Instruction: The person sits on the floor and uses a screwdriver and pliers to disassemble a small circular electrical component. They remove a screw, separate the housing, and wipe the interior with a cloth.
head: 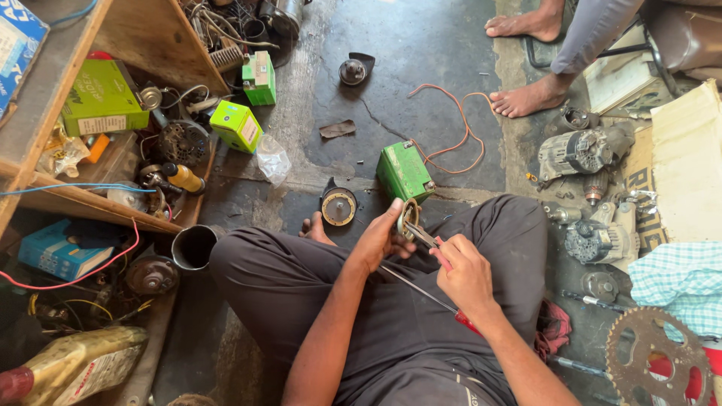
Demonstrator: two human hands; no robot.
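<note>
left hand (380,240) grasping metal ring part (408,216) over lap | right hand (466,274) gripping pliers (425,239) at ring, screwdriver (429,295) beneath | ahead: one green battery (404,171), one round cap (338,206) | left: two green boxes (237,125) | right: two alternators (579,153), one sprocket (658,357)

We log packages relative to the wooden shelf (45,192): a green carton (101,98) on it, a blue box (56,250) beneath, two lime-green cartons (236,125) (259,77) on the floor just beside (white labels), a blue-white box (16,45) atop its edge.
</note>
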